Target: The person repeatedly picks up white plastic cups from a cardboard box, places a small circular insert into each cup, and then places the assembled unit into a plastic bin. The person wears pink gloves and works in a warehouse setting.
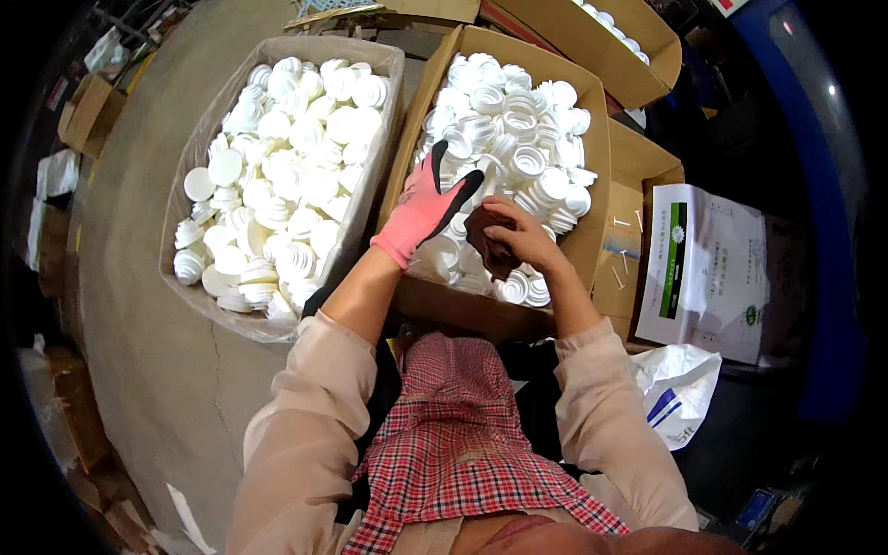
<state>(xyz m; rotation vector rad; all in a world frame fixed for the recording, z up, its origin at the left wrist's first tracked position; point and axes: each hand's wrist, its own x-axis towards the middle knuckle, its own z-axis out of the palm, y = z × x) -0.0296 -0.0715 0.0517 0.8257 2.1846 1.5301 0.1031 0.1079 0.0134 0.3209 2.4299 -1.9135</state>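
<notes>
My left hand (427,205), in a pink glove with black fingertips, reaches over a cardboard box (592,120) filled with white plastic caps (527,162). Its thumb and forefinger are spread apart, and the other fingers are partly hidden. Close beside it, my bare right hand (527,237) grips a crumpled dark brown cloth (491,246) above the caps. A white cap stands by the left thumb; whether either hand touches it I cannot tell.
To the left stands a plastic-lined container (171,240) heaped with white caps (287,176). Another cardboard box (638,79) holds caps at the far right. Small white sticks lie in an open carton (638,171). A white printed box (708,273) and a white plastic bag (680,388) are at right.
</notes>
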